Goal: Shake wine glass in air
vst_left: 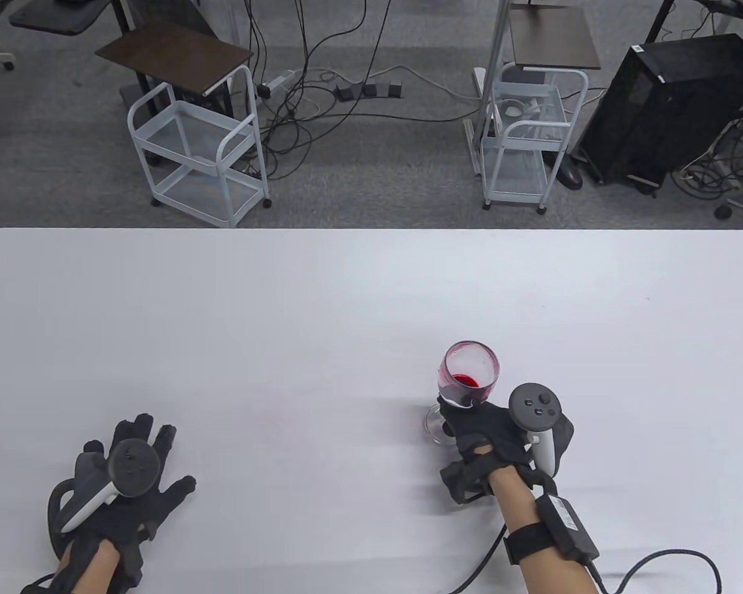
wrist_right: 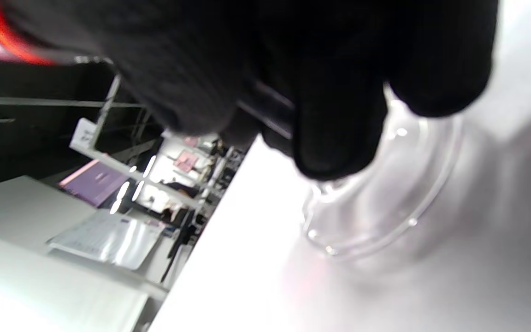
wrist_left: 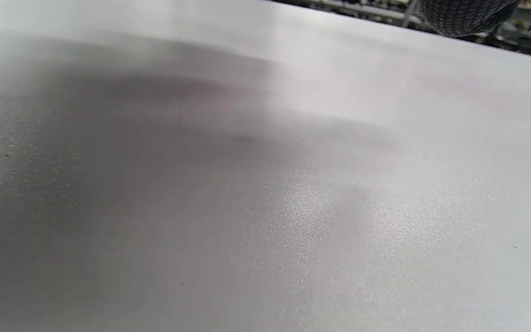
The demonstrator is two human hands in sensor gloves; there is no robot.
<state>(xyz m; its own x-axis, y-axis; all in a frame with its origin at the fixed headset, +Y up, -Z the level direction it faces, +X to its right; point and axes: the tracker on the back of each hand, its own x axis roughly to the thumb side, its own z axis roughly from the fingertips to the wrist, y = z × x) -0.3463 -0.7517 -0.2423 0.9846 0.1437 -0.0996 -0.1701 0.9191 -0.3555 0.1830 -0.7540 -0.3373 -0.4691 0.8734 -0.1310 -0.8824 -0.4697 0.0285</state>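
A clear wine glass (vst_left: 467, 377) with a little red wine in its bowl is in the table view at the right of the white table (vst_left: 322, 297). My right hand (vst_left: 470, 430) grips it around the stem, just under the bowl. The glass foot (vst_left: 434, 426) shows left of the hand, close to the tabletop; I cannot tell if it touches. In the right wrist view my gloved fingers (wrist_right: 339, 120) wrap the stem above the round foot (wrist_right: 380, 198). My left hand (vst_left: 139, 473) rests flat on the table at the near left, fingers spread, holding nothing.
Two white wire carts (vst_left: 201, 151) (vst_left: 526, 136), a black computer case (vst_left: 662, 105) and cables stand on the floor beyond the far table edge. A cable (vst_left: 650, 566) runs from my right wrist over the near right of the table. The left wrist view shows bare tabletop (wrist_left: 265, 193).
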